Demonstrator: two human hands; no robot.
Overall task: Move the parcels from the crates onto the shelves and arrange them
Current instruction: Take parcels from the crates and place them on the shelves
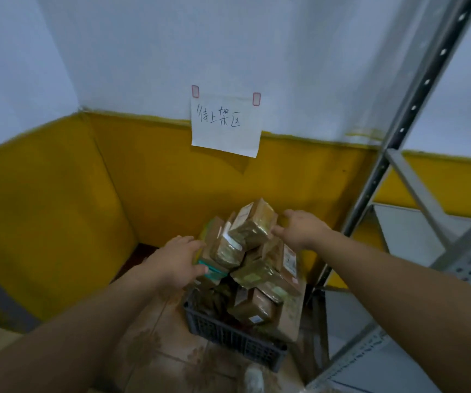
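A dark plastic crate (230, 337) stands on the floor in the corner, holding several brown taped parcels (259, 306). Above it a cluster of parcels (240, 239) is held between both hands. My left hand (179, 260) grips the cluster's left side, thumb under a parcel with a teal edge (214, 272). My right hand (301, 229) grips the right side of the top parcel (254, 224), fingers curled behind it. Grey metal shelves (404, 231) stand at the right.
A yellow and white wall (149, 177) closes the corner behind the crate, with a handwritten paper note (225, 124) taped on it. The shelf's slotted upright post (398, 134) rises just right of the crate. Tiled floor (154, 350) lies in front.
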